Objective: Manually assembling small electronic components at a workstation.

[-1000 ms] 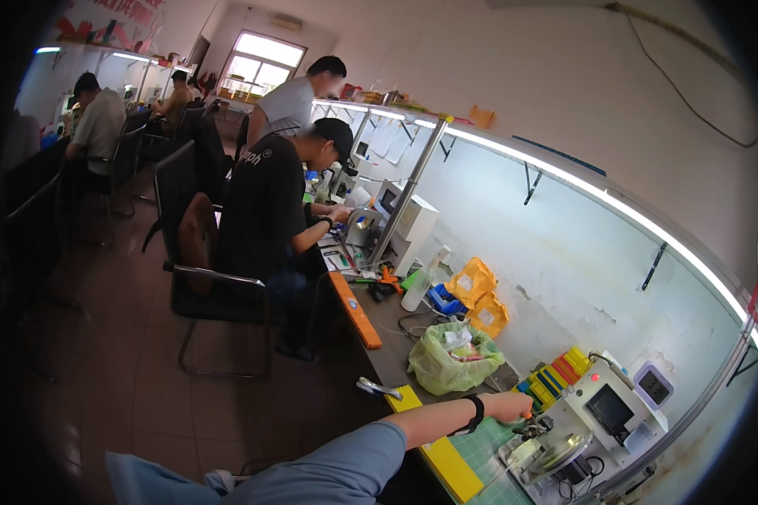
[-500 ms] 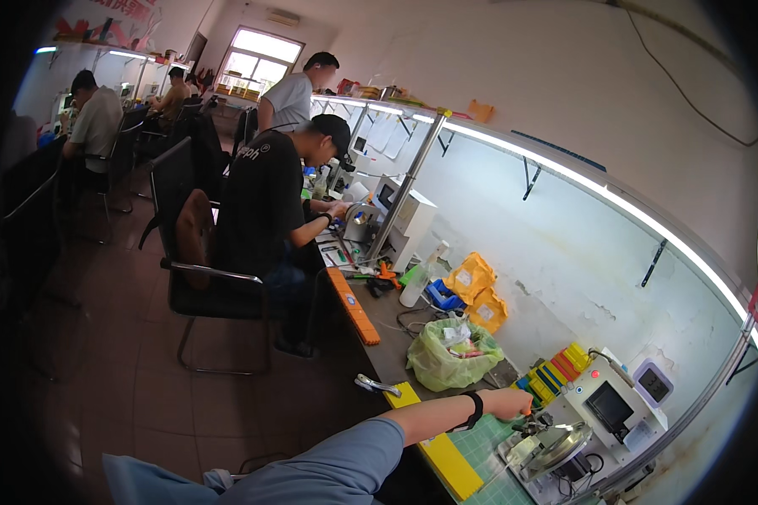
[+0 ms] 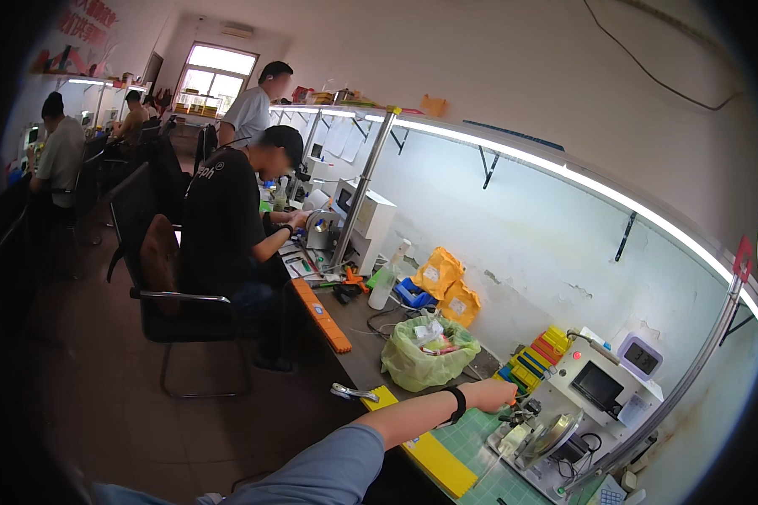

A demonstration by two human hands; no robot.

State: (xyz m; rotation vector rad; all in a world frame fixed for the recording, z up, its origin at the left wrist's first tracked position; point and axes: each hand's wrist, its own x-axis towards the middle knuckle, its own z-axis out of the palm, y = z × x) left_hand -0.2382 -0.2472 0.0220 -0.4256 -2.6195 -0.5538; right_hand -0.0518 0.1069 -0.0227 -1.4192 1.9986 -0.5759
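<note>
from where i stand, a bare left hand (image 3: 490,394) with a black wristband (image 3: 456,406) reaches out at the lower right of the frame, to the near-left side of a white, box-shaped machine (image 3: 567,389) with a dark screen (image 3: 596,385) and a round metal disc (image 3: 556,439). a small orange piece (image 3: 511,406) shows at the fingertips; whether the grip is clenched on it or only touching, i cannot tell. the right hand is out of sight. the step in hand looks to me like a one-handed reach to the machine, and the next move would call for small, careful finger work clear of the disc. left of it, at lower centre, a pale green bag-lined bin (image 3: 413,370) stands on the grey surface (image 3: 362,337), heaped with crumpled white and reddish scraps (image 3: 434,335). the stacked yellow, red and blue plastic bins (image 3: 526,370) sit just behind the hand, their contents too small to make out.
</note>
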